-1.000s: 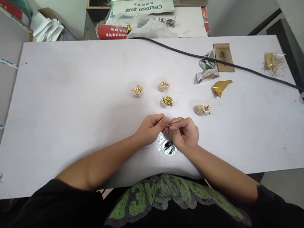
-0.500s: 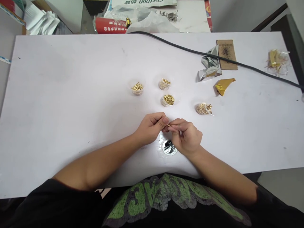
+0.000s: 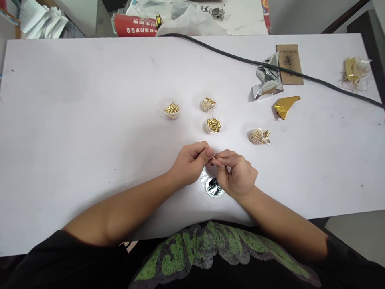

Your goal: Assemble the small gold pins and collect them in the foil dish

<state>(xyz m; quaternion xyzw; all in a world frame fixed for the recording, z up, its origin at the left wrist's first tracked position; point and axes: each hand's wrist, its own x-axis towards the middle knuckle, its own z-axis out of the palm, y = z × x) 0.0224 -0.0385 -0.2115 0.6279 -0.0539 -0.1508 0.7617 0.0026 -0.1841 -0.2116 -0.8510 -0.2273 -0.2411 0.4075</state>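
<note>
My left hand [image 3: 191, 162] and my right hand [image 3: 237, 174] meet fingertip to fingertip above the white table [image 3: 75, 132], both pinching a tiny gold pin [image 3: 213, 158] between them. Just below the hands lies a small round dish with silvery contents [image 3: 214, 187]. Beyond the hands stand three small clear cups of gold pins: a left cup [image 3: 172, 109], a far middle cup [image 3: 207, 103] and a near middle cup [image 3: 213, 125]. A loose clear packet of gold parts [image 3: 258, 136] lies to the right.
A black cable [image 3: 270, 68] runs across the far right of the table. Silver foil [image 3: 266, 82], gold foil [image 3: 285, 106], a brown card [image 3: 289, 63] and a bag of gold parts [image 3: 355, 71] lie at the right. Clutter with a red package [image 3: 135, 30] sits behind the table.
The camera has tipped slightly, so the table sits higher in view. Both hands stay together on the pin; the right hand's fingers have shifted a little.
</note>
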